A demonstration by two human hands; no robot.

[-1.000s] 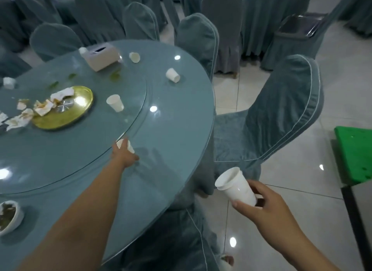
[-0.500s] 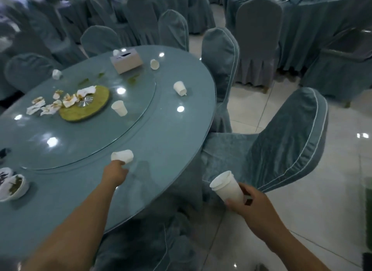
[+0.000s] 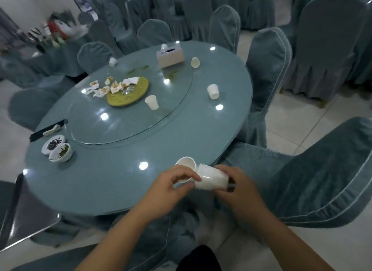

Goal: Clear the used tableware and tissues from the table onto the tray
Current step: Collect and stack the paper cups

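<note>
Hands — left (image 3: 169, 192), right (image 3: 241, 190) — grip two cups (image 3: 186, 164); four more (image 3: 213, 91) on table (image 3: 120, 180).

One wide-angle camera on the person's head gives the only view. It faces forward and steeply down from above the near rim of the round desk (image 3: 100, 182), whose whole top fits in frame. Nearest the lens, low and centre, the left hand (image 3: 167, 190) grips a paper cup (image 3: 186, 164) and the right hand (image 3: 239, 190) grips a cup stack (image 3: 211, 180); both forearms enter from the bottom edge. The tissue box (image 3: 170, 56) marks the desk's far side, upper middle. The left edge cuts a metal tray (image 3: 26, 216), and a covered chair (image 3: 322, 180) fills the right.
</note>
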